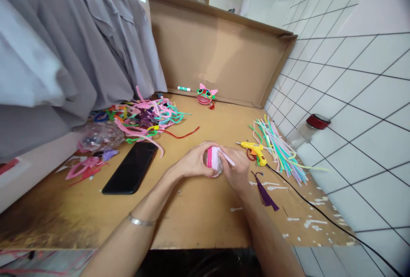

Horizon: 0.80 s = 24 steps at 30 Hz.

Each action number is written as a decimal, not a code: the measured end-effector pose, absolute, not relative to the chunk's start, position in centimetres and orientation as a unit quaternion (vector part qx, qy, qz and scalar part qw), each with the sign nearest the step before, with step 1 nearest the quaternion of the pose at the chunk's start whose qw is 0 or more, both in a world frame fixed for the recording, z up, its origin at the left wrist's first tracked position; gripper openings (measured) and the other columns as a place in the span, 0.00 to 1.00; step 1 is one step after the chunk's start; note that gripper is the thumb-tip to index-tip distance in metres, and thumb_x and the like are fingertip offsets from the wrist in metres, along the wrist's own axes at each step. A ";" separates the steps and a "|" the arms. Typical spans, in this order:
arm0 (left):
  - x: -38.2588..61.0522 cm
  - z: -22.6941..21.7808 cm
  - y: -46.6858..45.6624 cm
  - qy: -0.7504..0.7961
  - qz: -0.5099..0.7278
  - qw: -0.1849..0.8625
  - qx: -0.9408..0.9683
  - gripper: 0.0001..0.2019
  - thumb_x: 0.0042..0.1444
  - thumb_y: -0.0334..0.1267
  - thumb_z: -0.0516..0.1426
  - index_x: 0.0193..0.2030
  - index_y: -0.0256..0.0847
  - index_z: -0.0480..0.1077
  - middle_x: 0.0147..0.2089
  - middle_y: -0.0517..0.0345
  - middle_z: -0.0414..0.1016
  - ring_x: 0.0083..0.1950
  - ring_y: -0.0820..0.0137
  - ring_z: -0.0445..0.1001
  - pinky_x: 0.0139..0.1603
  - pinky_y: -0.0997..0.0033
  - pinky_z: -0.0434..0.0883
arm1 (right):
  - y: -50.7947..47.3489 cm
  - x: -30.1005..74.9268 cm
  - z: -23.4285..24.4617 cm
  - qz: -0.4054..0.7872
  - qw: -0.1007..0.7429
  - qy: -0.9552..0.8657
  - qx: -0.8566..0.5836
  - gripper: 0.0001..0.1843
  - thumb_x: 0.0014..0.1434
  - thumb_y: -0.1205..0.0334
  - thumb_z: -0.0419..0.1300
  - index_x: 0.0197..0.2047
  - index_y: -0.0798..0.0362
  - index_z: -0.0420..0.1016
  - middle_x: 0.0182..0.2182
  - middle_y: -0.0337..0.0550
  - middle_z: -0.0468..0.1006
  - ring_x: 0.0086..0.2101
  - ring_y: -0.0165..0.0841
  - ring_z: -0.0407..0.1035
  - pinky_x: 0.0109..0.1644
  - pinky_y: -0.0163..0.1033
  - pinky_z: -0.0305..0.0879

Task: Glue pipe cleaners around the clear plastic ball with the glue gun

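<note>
My left hand (194,161) and my right hand (238,169) meet over the middle of the brown board (192,213). Between them sits a small round object wrapped in pink pipe cleaner (212,159). The left hand's fingers curl round its left side. Pinched in the right hand's fingers is a pale pink pipe cleaner end (226,157) lying against the object. A yellow glue gun (254,150) lies just right of my right hand, with its black cord (320,213) running off to the lower right.
A black phone (131,167) lies left of my hands. Left of it is a heap of coloured pipe cleaners (144,115), and a second bundle (278,147) sits right. A purple tassel (264,191), a pink mask figure (205,94), a red-lidded jar (312,125) and hanging grey cloth (64,46) surround the board.
</note>
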<state>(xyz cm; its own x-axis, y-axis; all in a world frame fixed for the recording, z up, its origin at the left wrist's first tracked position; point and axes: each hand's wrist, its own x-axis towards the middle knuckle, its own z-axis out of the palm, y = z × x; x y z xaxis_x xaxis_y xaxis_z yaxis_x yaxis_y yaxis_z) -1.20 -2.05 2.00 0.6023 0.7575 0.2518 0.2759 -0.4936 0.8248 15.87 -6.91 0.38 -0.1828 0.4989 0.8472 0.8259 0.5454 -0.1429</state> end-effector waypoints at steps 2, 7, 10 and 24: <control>-1.2 2.1 -2.1 0.322 0.307 0.390 0.806 0.34 0.35 0.33 0.66 0.54 0.40 0.67 0.52 0.53 0.74 0.50 0.60 0.74 0.56 0.59 0.70 | -6.9 15.7 0.3 -0.170 0.460 -0.746 -0.451 0.09 0.66 0.66 0.54 0.46 0.52 0.75 0.37 0.48 0.83 0.37 0.37 0.77 0.43 0.44 0.70; -1.4 2.0 -2.1 0.315 0.308 0.396 0.806 0.34 0.36 0.34 0.65 0.54 0.40 0.65 0.54 0.51 0.72 0.53 0.59 0.72 0.59 0.58 0.69 | -7.4 15.3 0.9 -0.139 0.470 -0.744 -0.455 0.10 0.65 0.62 0.55 0.46 0.52 0.75 0.36 0.47 0.82 0.37 0.37 0.76 0.42 0.43 0.69; -1.7 2.0 -2.0 0.308 0.286 0.410 0.810 0.36 0.37 0.35 0.65 0.57 0.39 0.63 0.54 0.50 0.71 0.51 0.59 0.73 0.56 0.58 0.71 | -8.0 15.5 1.4 -0.060 0.526 -0.730 -0.432 0.11 0.64 0.56 0.55 0.43 0.51 0.75 0.34 0.45 0.81 0.36 0.37 0.75 0.42 0.44 0.69; -3.2 2.0 -1.5 0.245 0.245 0.388 0.854 0.37 0.39 0.36 0.66 0.59 0.43 0.61 0.67 0.45 0.54 0.71 0.50 0.53 0.70 0.48 0.56 | -5.7 16.0 0.5 0.214 0.586 -0.524 -0.580 0.15 0.59 0.56 0.53 0.40 0.52 0.78 0.40 0.46 0.81 0.43 0.38 0.73 0.51 0.44 0.67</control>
